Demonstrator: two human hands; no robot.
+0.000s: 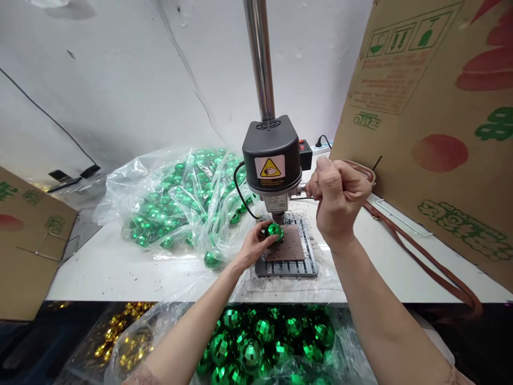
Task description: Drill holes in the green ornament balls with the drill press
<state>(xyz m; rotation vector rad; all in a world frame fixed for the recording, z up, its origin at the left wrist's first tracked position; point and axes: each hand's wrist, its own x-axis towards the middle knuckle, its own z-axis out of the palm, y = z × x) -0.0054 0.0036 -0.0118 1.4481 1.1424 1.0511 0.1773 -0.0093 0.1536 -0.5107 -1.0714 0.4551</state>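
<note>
A small drill press [271, 155] with a black motor housing and a yellow warning label stands on the white table. Under its chuck, my left hand [256, 243] grips a shiny green faceted ball [274, 231] between thumb and fingers. The ball is at a brown board [290, 246] on the slotted metal base [286, 269]; whether it touches the drill tip I cannot tell. My right hand [340, 195] is closed in a fist around the feed handle at the press's right side, and the fingers hide most of that handle. Dark shavings lie scattered over the base and board.
A clear plastic bag of green balls [176, 198] lies left of the press, one loose ball [212, 260] beside it. Below the table edge sits another bag of green balls [250, 350], with gold balls [128, 331] at left. Cardboard boxes [401, 160] and a brown strap [425, 259] flank the right.
</note>
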